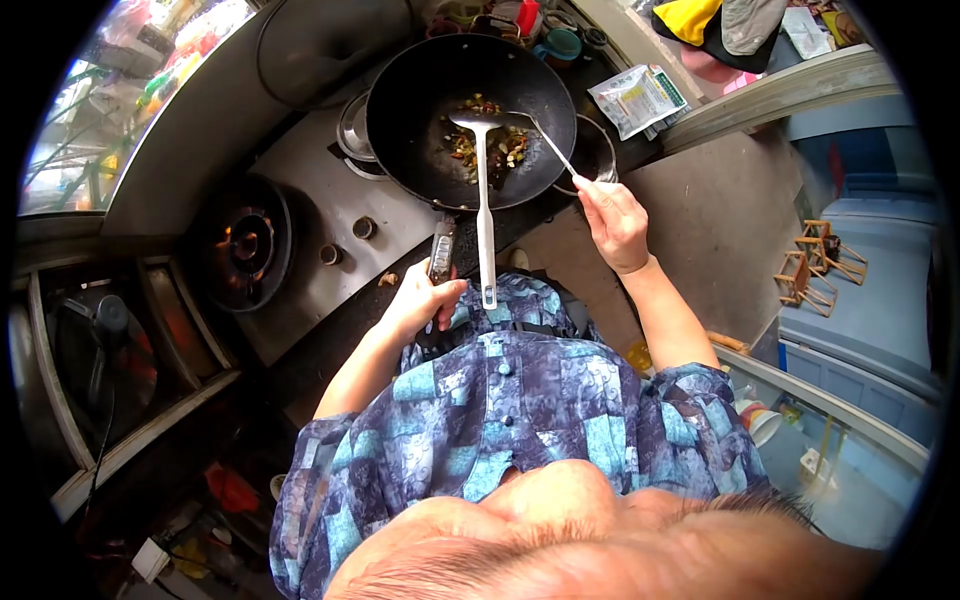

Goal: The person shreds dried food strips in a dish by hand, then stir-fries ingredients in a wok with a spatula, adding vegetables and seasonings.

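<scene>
With the black pan (400, 120) as the dial, the left grip (425, 300) is wrapped around its handle (442, 248) just past six o'clock. A spatula (485, 225) points to six, its shaft just beside that grip and its head inside the pan. At four, the right grip (613, 225) pinches a thin metal tool (553, 146) that reaches the spatula's head. Chopped food (508, 148) lies mid-pan. A burner (246, 244) glows orange at eight; a white packet (638, 100) sits at three.
</scene>
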Demonstrator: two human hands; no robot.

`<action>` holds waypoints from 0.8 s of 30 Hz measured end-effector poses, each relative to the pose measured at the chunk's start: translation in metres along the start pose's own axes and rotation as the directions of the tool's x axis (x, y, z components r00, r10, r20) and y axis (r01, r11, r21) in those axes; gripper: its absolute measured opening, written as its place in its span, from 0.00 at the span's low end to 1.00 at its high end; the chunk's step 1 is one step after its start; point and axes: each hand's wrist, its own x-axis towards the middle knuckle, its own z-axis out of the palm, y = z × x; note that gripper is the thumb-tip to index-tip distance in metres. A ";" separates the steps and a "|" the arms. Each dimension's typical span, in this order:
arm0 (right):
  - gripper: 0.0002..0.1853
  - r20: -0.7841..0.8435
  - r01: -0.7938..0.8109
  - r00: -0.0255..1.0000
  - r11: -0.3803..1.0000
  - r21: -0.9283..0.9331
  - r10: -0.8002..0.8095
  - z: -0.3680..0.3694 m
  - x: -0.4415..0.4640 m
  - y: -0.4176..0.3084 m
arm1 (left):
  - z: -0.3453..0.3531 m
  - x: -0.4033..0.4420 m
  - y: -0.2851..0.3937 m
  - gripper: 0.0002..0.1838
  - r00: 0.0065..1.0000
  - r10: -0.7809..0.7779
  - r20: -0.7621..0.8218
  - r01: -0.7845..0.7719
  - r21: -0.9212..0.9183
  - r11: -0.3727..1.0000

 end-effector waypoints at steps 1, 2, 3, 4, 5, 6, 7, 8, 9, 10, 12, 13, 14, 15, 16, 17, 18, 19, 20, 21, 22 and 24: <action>0.10 -0.015 0.023 1.000 1.000 0.004 -0.023 0.000 -0.001 0.001 | 0.000 -0.001 0.001 0.15 1.000 -0.003 -0.009 0.003 0.008 1.000; 0.10 -0.068 -0.091 0.993 0.995 0.038 0.094 0.000 -0.004 0.002 | 0.000 -0.001 0.001 0.14 1.000 -0.004 -0.010 0.004 0.010 1.000; 0.09 -0.117 -0.202 0.971 0.976 0.077 0.210 0.000 -0.009 0.003 | -0.002 -0.002 0.000 0.14 1.000 -0.005 -0.011 0.005 0.012 1.000; 0.09 -0.161 -0.308 0.932 0.944 0.122 0.325 -0.001 -0.013 0.004 | -0.003 -0.002 0.000 0.13 1.000 -0.006 -0.010 0.006 0.014 1.000; 0.10 -0.161 -0.489 0.825 0.828 0.276 0.541 -0.006 -0.017 0.005 | -0.004 -0.004 0.000 0.13 1.000 -0.003 -0.009 0.003 0.012 1.000; 0.11 -0.225 -0.541 0.719 0.733 0.412 0.657 -0.004 -0.020 0.012 | -0.006 -0.005 -0.001 0.13 1.000 0.000 -0.008 0.000 0.011 1.000; 0.12 -0.246 -0.571 0.632 0.656 0.494 0.735 -0.005 -0.025 0.017 | -0.008 -0.007 -0.001 0.13 1.000 0.005 -0.007 -0.005 0.011 1.000; 0.13 -0.254 -0.587 0.536 0.571 0.574 0.805 -0.006 -0.029 0.023 | -0.010 -0.009 -0.002 0.13 1.000 0.005 -0.013 -0.005 0.020 1.000; 0.13 -0.264 -0.606 0.488 0.541 0.583 0.832 -0.006 -0.039 0.032 | -0.011 -0.010 -0.002 0.13 1.000 0.004 -0.021 -0.003 0.029 1.000; 0.13 -0.266 -0.628 0.471 0.532 0.568 0.841 -0.003 -0.049 0.040 | -0.012 -0.012 -0.003 0.13 1.000 0.002 -0.029 -0.001 0.036 0.999; 0.12 -0.255 -0.674 0.474 0.534 0.511 0.843 0.011 -0.070 0.056 | -0.012 -0.015 -0.001 0.13 0.999 -0.003 -0.052 0.006 0.042 0.999; 0.11 -0.271 -0.677 0.526 0.590 0.439 0.806 0.017 -0.076 0.061 | -0.011 -0.017 0.001 0.13 0.998 -0.004 -0.063 0.007 0.046 0.999; 0.11 -0.270 -0.713 0.544 0.607 0.351 0.794 0.023 -0.083 0.063 | -0.010 -0.019 0.001 0.13 0.997 -0.002 -0.073 0.005 0.050 0.999; 0.11 -0.262 -0.728 0.551 0.610 0.313 0.792 0.027 -0.089 0.067 | -0.010 -0.020 0.002 0.13 0.998 -0.001 -0.070 0.004 0.042 0.999; 0.11 -0.254 -0.740 0.559 0.613 0.275 0.789 0.033 -0.094 0.070 | -0.010 -0.021 0.003 0.13 0.998 0.000 -0.068 0.002 0.034 0.999; 0.11 -0.254 -0.731 0.578 0.630 0.260 0.775 0.037 -0.099 0.075 | -0.009 -0.022 0.003 0.13 0.998 0.001 -0.067 0.001 0.026 1.000; 0.12 -0.240 -0.752 0.534 0.585 0.303 0.811 0.041 -0.101 0.076 | -0.009 -0.023 0.004 0.13 0.998 -0.001 -0.068 0.004 0.036 0.999; 0.12 -0.224 -0.769 0.489 0.538 0.345 0.843 0.044 -0.102 0.078 | -0.009 -0.023 0.004 0.13 0.998 -0.003 -0.070 0.006 0.045 0.999; 0.13 -0.204 -0.782 0.445 0.489 0.386 0.872 0.047 -0.104 0.080 | -0.008 -0.024 0.004 0.13 0.997 -0.004 -0.072 0.007 0.053 0.999; 0.13 -0.190 -0.773 0.387 0.430 0.467 0.902 0.049 -0.106 0.082 | -0.008 -0.024 0.003 0.13 0.997 -0.005 -0.072 0.010 0.067 0.998; 0.13 -0.180 -0.768 0.332 0.376 0.519 0.926 0.049 -0.107 0.084 | -0.008 -0.025 0.004 0.13 0.997 -0.005 -0.074 0.011 0.080 0.997; 0.14 -0.151 -0.743 0.220 0.266 0.614 0.964 0.046 -0.109 0.089 | -0.009 -0.025 0.003 0.13 0.998 -0.003 -0.070 0.009 0.088 0.996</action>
